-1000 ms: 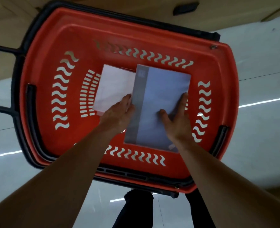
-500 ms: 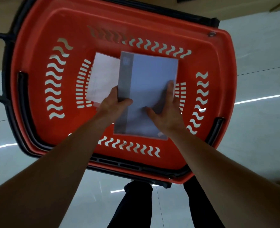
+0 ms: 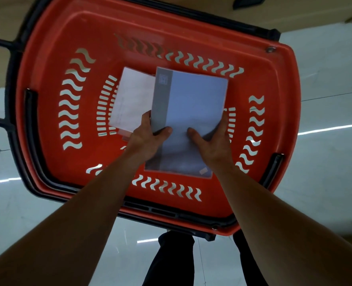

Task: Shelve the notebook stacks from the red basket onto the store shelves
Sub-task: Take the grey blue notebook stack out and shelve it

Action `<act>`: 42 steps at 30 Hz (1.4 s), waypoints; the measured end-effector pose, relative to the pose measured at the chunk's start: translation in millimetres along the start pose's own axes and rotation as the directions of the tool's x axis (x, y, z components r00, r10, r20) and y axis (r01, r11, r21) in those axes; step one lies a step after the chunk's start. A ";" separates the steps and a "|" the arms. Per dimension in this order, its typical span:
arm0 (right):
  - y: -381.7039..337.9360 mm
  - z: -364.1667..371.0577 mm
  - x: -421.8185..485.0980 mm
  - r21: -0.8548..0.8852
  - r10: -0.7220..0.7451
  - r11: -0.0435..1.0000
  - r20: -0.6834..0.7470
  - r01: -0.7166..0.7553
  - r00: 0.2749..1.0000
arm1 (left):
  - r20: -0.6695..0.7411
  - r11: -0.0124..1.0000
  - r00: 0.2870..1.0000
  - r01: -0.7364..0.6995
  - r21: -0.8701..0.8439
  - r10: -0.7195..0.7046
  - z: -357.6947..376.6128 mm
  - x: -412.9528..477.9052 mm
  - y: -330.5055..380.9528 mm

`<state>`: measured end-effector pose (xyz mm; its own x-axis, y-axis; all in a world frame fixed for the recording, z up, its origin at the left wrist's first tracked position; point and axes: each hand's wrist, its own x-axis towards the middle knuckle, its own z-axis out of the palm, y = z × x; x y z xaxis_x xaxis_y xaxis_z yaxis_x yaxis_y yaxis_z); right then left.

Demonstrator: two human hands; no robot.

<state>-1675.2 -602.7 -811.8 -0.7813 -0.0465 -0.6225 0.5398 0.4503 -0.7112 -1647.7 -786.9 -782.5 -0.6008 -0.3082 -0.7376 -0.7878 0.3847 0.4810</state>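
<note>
We see a red basket [image 3: 53, 65] of smooth moulded plastic with black plastic trim, a blue notebook stack [image 3: 191, 108] in glossy clear wrap, and a polished, reflective floor [image 3: 325, 153].

glossy pale tiled floor [image 3: 325, 162] with streaks of reflected light | dark trouser legs [image 3: 171, 263] below | tan surface [image 3: 202, 5] above

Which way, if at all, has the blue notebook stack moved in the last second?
Yes, left. Against the red basket, the blue notebook stack now covers more of the white notebook and uncovers floor slots on its right.
</note>
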 end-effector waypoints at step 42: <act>-146.2 -74.7 -92.7 -0.003 -0.278 0.960 0.126 0.281 0.952 | -0.259 0.878 0.966 -0.105 -0.466 -0.022 -75.8 -157.0 80.8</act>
<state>-1705.1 -597.6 -625.8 -0.8545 -0.2821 -0.4361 0.2976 0.4222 -0.8562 -1627.3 -773.4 -592.0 -0.5981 -0.5310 -0.6002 -0.6920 -0.0356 0.7210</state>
